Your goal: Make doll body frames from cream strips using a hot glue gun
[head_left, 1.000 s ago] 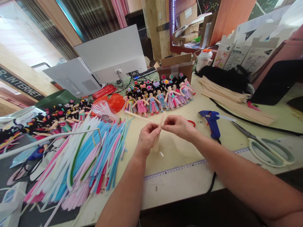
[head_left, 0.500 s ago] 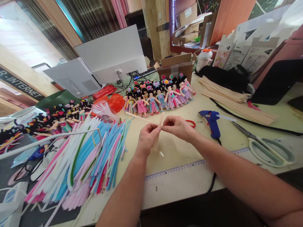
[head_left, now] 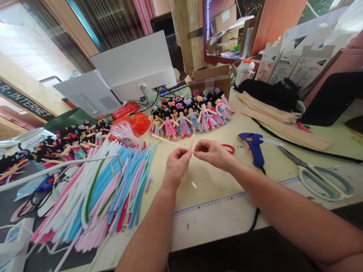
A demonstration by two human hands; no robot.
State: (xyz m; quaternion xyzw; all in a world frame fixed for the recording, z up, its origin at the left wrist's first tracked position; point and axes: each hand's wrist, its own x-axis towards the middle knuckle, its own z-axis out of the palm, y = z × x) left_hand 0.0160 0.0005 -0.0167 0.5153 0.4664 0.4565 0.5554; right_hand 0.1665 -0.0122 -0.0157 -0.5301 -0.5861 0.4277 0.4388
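Observation:
My left hand (head_left: 175,168) is closed, thumb and fingers pinching beige pipe cleaners (head_left: 168,141) that cross each other. One long piece points out to the far left; another stands up between the fingertips, with ends hanging below the hand. At the crossing, my right hand (head_left: 213,152) also pinches, its fingertips almost touching the left thumb. The exact grip point is partly hidden by the fingers. A small white scrap (head_left: 194,184) lies on the table just below. Behind the hands stand several small dolls (head_left: 183,124) in colourful dresses, made of similar fuzzy stems.
Coloured pipe cleaners (head_left: 99,189) are heaped at the left. To the right lie a blue glue gun (head_left: 255,149), large scissors (head_left: 320,177), red-handled scissors (head_left: 228,148) and beige stems (head_left: 292,126). A ruler strip (head_left: 210,203) runs along the front. A monitor (head_left: 136,64) stands behind.
The upright beige stem's tip has shifted slightly left, and the long piece has moved a little. Both hands keep nearly the same pinch and place.

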